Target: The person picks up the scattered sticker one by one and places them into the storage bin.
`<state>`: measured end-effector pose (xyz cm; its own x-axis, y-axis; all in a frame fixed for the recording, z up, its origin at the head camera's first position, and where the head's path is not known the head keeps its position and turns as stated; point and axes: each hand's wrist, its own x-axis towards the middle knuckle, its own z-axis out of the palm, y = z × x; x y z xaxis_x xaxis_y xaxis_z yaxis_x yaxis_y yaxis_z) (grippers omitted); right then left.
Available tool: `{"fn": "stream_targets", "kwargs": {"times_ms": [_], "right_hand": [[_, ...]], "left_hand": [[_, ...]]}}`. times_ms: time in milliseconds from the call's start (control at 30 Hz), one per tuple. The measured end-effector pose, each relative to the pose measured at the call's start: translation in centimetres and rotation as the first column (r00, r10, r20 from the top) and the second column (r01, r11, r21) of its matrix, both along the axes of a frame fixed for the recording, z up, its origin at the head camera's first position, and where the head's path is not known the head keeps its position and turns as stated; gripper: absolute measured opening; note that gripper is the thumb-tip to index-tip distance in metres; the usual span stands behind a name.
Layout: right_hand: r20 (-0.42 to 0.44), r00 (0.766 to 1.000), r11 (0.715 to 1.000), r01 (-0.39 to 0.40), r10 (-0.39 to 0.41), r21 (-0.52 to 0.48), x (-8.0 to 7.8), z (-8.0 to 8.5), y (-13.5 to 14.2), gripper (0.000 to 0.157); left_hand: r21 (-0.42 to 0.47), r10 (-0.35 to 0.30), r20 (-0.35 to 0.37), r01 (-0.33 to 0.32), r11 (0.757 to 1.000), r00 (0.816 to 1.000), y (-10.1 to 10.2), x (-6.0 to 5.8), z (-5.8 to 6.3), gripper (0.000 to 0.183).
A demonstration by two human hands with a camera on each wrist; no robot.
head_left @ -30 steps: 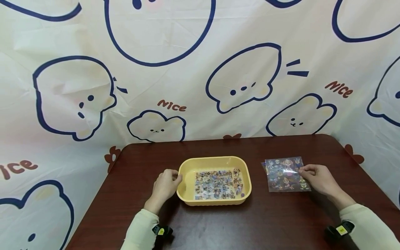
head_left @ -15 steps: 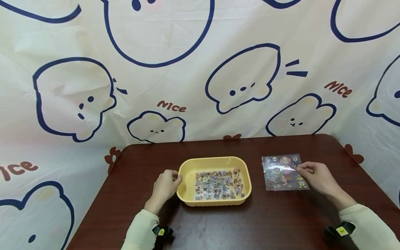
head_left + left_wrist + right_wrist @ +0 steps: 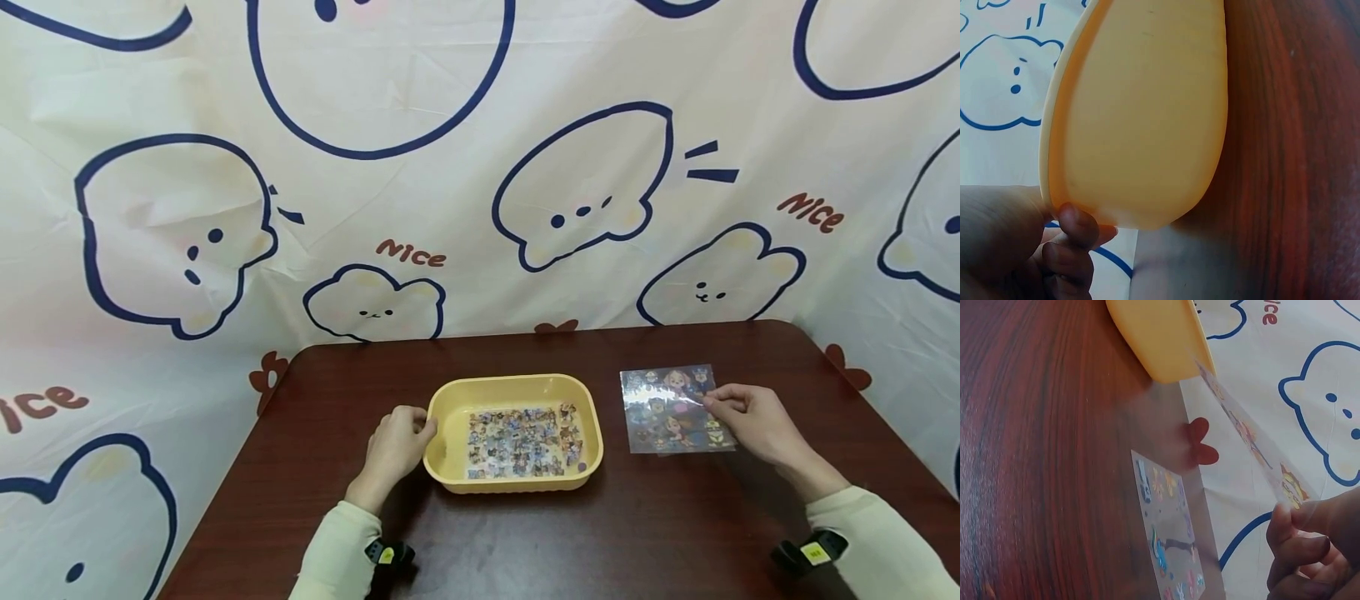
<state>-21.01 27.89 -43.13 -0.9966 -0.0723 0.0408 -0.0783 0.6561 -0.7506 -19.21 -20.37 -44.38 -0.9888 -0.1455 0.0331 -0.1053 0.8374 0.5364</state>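
In the head view a yellow tray [image 3: 441, 450] stands mid-table, with many small printed pictures [image 3: 517, 442] on its floor. My left hand [image 3: 397, 446] grips the tray's left rim; the left wrist view has fingers [image 3: 1079, 226] curled at the tray wall [image 3: 1141, 112]. To the right of the tray, my right hand [image 3: 753, 421] pinches the right edge of a clear sticker sheet [image 3: 671, 417] with cartoon figures. Seen in the right wrist view, this held sticker sheet [image 3: 1244, 434] is raised and tilted. A second sticker sheet [image 3: 1172, 537] lies on the table below it, mostly hidden in the head view.
The dark brown wooden table [image 3: 540, 542] has rounded far corners. A white cloth [image 3: 465, 200] with blue-outlined cartoon animals hangs behind it and at the sides. Each wrist carries a dark strapped device, such as the right one [image 3: 810, 552].
My right hand has moved slightly left and away from me, carrying the sticker sheet along. The purple corner beside it is now covered. My left hand and the tray have stayed put.
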Motion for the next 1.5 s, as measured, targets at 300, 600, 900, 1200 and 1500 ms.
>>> {"fn": "stream_targets", "kwargs": {"times_ms": [300,600,900,1200,1500], "right_hand": [[-0.044,0.999,0.999,-0.020,0.019,-0.026,0.3,0.6,-1.0,0.035],[-0.002,1.000,0.999,-0.017,0.017,-0.046,0.6,1.2,-1.9,0.036],[-0.011,0.999,0.996,-0.039,0.038,-0.080,0.8,1.5,-3.1,0.035],[0.003,0.998,0.988,-0.055,0.056,-0.142,0.6,1.3,-4.5,0.034],[0.015,0.997,0.982,-0.073,0.077,-0.175,0.5,1.0,-5.5,0.029]], "left_hand": [[-0.004,-0.003,-0.002,0.003,1.000,1.000,0.0,0.0,-0.1,0.025],[-0.003,-0.002,-0.001,0.002,1.000,1.000,-0.1,0.0,-0.1,0.026],[-0.001,0.002,0.005,-0.002,1.000,1.000,-0.1,0.0,-0.1,0.027],[0.001,-0.001,0.006,0.001,1.000,1.000,-0.1,0.0,0.0,0.027],[0.003,0.007,0.003,-0.007,1.000,1.000,0.0,-0.1,0.0,0.029]]}}
